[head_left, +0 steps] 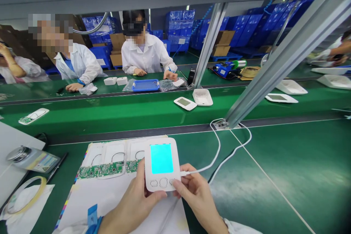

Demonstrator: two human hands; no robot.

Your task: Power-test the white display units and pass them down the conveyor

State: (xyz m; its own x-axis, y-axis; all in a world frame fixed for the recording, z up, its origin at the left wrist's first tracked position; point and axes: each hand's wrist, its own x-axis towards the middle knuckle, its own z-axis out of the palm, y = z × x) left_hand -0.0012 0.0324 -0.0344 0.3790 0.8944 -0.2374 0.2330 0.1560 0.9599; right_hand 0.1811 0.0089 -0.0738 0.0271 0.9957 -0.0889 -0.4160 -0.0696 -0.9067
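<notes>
A white handheld device (175,153) with a glowing cyan screen and three button outlines is held up in front of me. My left hand (139,193) grips its left side and lower edge. At its lower right corner, my right hand (194,190) has the thumb over the right button, with the fingers behind. A white cable (199,170) enters the device's right side beside my right fingers. Behind the device, several open white housings with green circuit boards (112,168) lie in a row on a white sheet (93,197).
A clear bottle (35,159) and a tape roll (41,195) are at the left. Beyond the bench, a green conveyor (123,111) carries white housing parts (203,97). A metal post (274,51) slants across the right. Co-workers in white coats (148,55) sit opposite.
</notes>
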